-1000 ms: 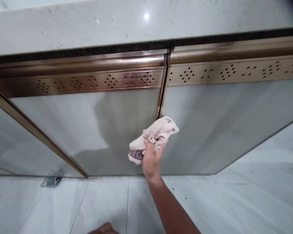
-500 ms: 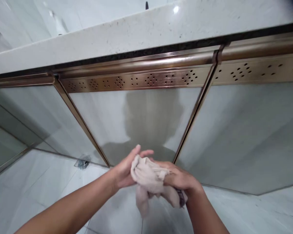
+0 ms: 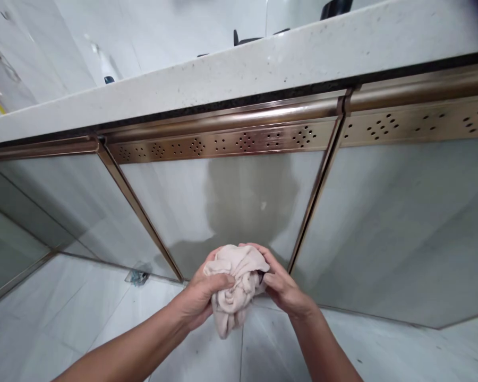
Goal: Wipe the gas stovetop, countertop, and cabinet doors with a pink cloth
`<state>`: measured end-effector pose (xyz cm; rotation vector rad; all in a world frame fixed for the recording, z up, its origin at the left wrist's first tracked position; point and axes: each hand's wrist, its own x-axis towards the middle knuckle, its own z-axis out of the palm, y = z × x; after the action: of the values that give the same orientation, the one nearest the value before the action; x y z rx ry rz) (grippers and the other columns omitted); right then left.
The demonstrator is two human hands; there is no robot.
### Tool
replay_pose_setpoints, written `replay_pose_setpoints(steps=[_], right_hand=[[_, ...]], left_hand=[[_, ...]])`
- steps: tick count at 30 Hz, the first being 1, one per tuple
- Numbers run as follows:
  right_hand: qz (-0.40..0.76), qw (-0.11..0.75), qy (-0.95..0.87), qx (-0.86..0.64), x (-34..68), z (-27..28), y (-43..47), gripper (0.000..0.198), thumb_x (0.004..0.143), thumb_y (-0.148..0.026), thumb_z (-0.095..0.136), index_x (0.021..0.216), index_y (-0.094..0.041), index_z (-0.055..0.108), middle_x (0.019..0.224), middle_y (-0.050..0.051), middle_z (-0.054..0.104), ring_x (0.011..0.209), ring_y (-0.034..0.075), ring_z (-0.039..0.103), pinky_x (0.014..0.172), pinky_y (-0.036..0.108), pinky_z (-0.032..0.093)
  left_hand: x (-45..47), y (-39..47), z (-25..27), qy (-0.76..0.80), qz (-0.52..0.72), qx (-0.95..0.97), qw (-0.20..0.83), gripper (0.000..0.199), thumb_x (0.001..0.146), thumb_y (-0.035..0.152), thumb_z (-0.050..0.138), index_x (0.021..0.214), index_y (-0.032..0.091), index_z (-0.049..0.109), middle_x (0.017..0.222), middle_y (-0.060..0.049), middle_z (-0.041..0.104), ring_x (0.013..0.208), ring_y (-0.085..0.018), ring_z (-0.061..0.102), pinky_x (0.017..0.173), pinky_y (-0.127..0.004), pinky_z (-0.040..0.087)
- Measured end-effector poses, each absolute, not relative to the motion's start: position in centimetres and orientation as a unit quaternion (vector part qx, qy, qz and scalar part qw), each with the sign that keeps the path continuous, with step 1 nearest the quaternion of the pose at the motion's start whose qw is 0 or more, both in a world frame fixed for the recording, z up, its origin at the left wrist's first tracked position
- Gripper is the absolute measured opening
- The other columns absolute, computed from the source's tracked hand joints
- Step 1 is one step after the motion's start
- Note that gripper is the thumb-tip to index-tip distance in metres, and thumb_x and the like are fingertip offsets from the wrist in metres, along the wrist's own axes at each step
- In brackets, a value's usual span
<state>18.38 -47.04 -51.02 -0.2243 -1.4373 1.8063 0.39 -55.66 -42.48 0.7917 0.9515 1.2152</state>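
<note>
A pale pinkish-beige cloth (image 3: pixel 237 281) is bunched up between my two hands, with a loose end hanging below. My left hand (image 3: pixel 203 292) grips its left side, the thumb pressed across the front. My right hand (image 3: pixel 284 286) is closed around the right edge, its thumb bent in front and its fingers partly behind the cloth. Both hands are in mid-air in front of a cabinet door (image 3: pixel 163 196) with a copper-coloured frame. A small dark patch of the cloth shows beside my right thumb.
Above the cabinets runs a white speckled countertop (image 3: pixel 175 85); dark burner parts (image 3: pixel 249 40) and a white bottle (image 3: pixel 107 69) show beyond its edge. Below is a tiled floor (image 3: pixel 99 286), where a small clear container with bluish stuff (image 3: pixel 138 276) lies against the cabinet base.
The cloth has been gathered into a tighter bundle. My left fingers, stretched out before, have closed on it, and my right hand has turned to its side. The view has tilted slightly up.
</note>
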Motion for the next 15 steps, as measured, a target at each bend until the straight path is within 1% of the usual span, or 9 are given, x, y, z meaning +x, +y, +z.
replay_pose_setpoints(steps=[2, 3, 5, 7, 9, 11, 12, 13, 15], right_hand=[[0.717, 0.441, -0.534, -0.082, 16.8, -51.4, -48.1, 0.089, 0.081, -0.07, 0.069, 0.152, -0.032, 0.031, 0.155, 0.01, 0.036, 0.136, 0.025, 0.047, 0.112, 0.039, 0.042], [0.716, 0.46, -0.519, -0.077, 15.9, -51.3, -48.9, 0.096, 0.078, -0.073, 0.07, 0.154, -0.033, 0.027, 0.157, 0.01, 0.033, 0.139, 0.025, 0.044, 0.115, 0.04, 0.041], [0.724, 0.479, -0.492, -0.064, 14.1, -50.8, -50.6, 0.109, 0.072, -0.075, 0.076, 0.156, -0.034, 0.022, 0.158, 0.01, 0.032, 0.142, 0.025, 0.041, 0.118, 0.041, 0.038], [0.738, 0.464, -0.487, -0.064, 12.8, -50.1, -52.1, 0.115, 0.066, -0.067, 0.085, 0.157, -0.032, 0.023, 0.156, 0.011, 0.037, 0.141, 0.025, 0.044, 0.118, 0.04, 0.04], [0.744, 0.44, -0.497, -0.086, 12.4, -49.5, -52.8, 0.112, 0.065, -0.056, 0.09, 0.155, -0.028, 0.029, 0.151, 0.012, 0.044, 0.136, 0.025, 0.049, 0.116, 0.04, 0.043], [0.727, 0.438, -0.511, -0.138, 13.2, -49.3, -52.5, 0.099, 0.07, -0.05, 0.087, 0.151, -0.024, 0.037, 0.144, 0.013, 0.051, 0.129, 0.025, 0.056, 0.112, 0.04, 0.047], [0.702, 0.456, -0.52, -0.171, 14.0, -49.3, -52.0, 0.093, 0.073, -0.047, 0.085, 0.15, -0.023, 0.038, 0.141, 0.013, 0.054, 0.124, 0.025, 0.058, 0.11, 0.04, 0.049], [0.66, 0.488, -0.532, -0.207, 15.0, -49.2, -51.4, 0.09, 0.074, -0.044, 0.083, 0.149, -0.024, 0.037, 0.138, 0.013, 0.056, 0.121, 0.024, 0.06, 0.107, 0.04, 0.051], [0.523, 0.586, -0.552, -0.281, 17.7, -48.8, -49.6, 0.096, 0.07, -0.039, 0.085, 0.149, -0.024, 0.033, 0.137, 0.014, 0.055, 0.117, 0.023, 0.062, 0.103, 0.038, 0.054]], left_hand=[[0.6, -55.8, -42.3, 0.417, 0.558, 0.358, 0.622, 0.101, 0.066, 0.026, 0.085, 0.152, 0.024, 0.032, 0.126, -0.011, 0.065, 0.103, -0.024, 0.067, 0.072, -0.026, 0.052], [0.7, -55.9, -42.3, 0.416, 0.572, 0.364, 0.606, 0.104, 0.067, 0.027, 0.085, 0.154, 0.026, 0.028, 0.13, -0.011, 0.063, 0.108, -0.025, 0.066, 0.077, -0.027, 0.053], [1.1, -56.0, -42.6, 0.417, 0.594, 0.387, 0.569, 0.108, 0.07, 0.029, 0.086, 0.156, 0.03, 0.021, 0.141, -0.011, 0.057, 0.122, -0.026, 0.061, 0.093, -0.033, 0.053], [1.6, -56.1, -43.3, 0.419, 0.6, 0.425, 0.533, 0.108, 0.074, 0.034, 0.084, 0.158, 0.032, 0.016, 0.153, -0.01, 0.046, 0.136, -0.028, 0.05, 0.111, -0.039, 0.045], [2.0, -56.1, -44.1, 0.416, 0.587, 0.458, 0.522, 0.102, 0.082, 0.045, 0.077, 0.159, 0.035, 0.011, 0.164, -0.008, 0.031, 0.148, -0.027, 0.035, 0.124, -0.042, 0.029], [2.3, -56.1, -44.7, 0.404, 0.561, 0.487, 0.534, 0.086, 0.094, 0.058, 0.055, 0.161, 0.036, 0.005, 0.169, -0.006, 0.019, 0.155, -0.027, 0.021, 0.129, -0.046, 0.016], [2.3, -56.1, -44.8, 0.396, 0.545, 0.504, 0.541, 0.081, 0.097, 0.062, 0.045, 0.161, 0.035, 0.004, 0.17, -0.005, 0.016, 0.156, -0.027, 0.017, 0.129, -0.048, 0.013], [2.2, -56.1, -44.7, 0.389, 0.53, 0.521, 0.545, 0.079, 0.097, 0.064, 0.041, 0.162, 0.034, 0.006, 0.17, -0.005, 0.014, 0.157, -0.028, 0.014, 0.129, -0.05, 0.012], [2.0, -56.5, -44.1, 0.398, 0.493, 0.564, 0.529, 0.078, 0.095, 0.064, 0.047, 0.161, 0.033, 0.019, 0.171, -0.004, 0.012, 0.157, -0.031, 0.009, 0.128, -0.052, 0.012]])
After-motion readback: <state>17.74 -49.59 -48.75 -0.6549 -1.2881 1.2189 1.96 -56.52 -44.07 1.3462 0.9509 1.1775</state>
